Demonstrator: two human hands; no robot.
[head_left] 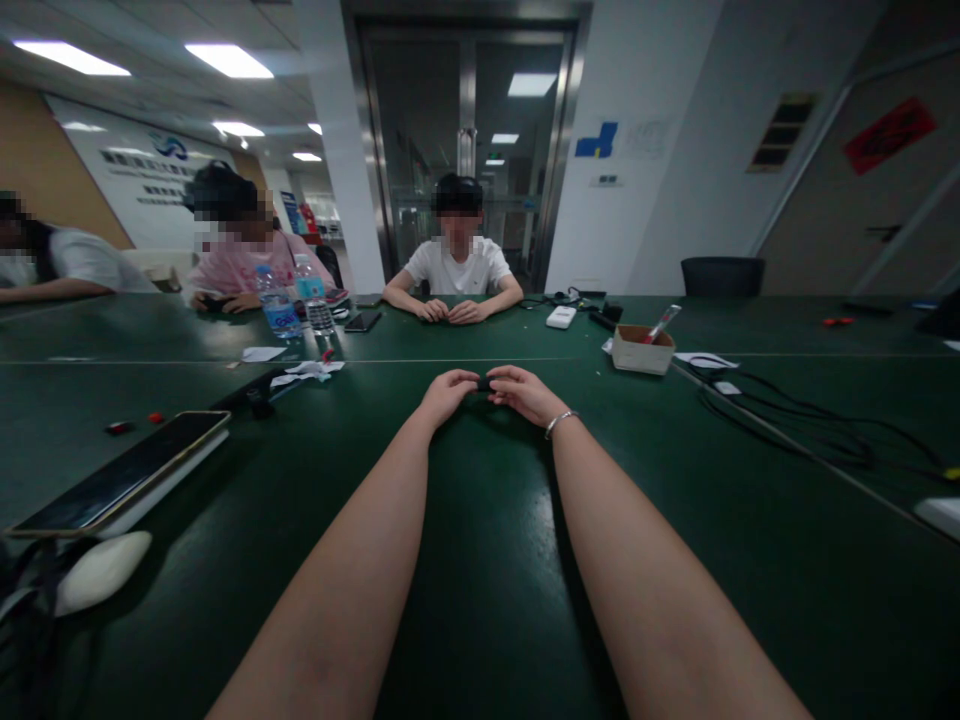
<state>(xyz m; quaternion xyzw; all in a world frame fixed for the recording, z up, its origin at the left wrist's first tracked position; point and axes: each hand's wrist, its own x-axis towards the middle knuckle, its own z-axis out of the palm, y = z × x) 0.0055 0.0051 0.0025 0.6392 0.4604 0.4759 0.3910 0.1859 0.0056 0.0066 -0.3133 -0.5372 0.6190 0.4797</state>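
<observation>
Small black object, compact, exact shape and material not resolvable (484,384): located between the fingertips of both hands, just above or on the tabletop; contact with the surface cannot be told.

Left hand (448,397): fingers curled, thumb and fingertips appearing to pinch the object's left end. Right hand (525,394): thumb and forefinger pinching its right end, remaining fingers bent behind. The object thus lies directly at the tips, not in either palm.

Handling, my judgement: a light, even pinch from both sides should serve best — fingertips opposed, wrists low, force balanced so that so small a piece neither twists nor slips. Working close to the surface would limit any drop.

Surroundings: silver metal bracelet (561,425) on the right wrist; glossy dark green tabletop (491,530) beneath both forearms. Well apart, to the right — open tan cardboard box (641,354); to the left, crumpled white paper (309,372).
</observation>
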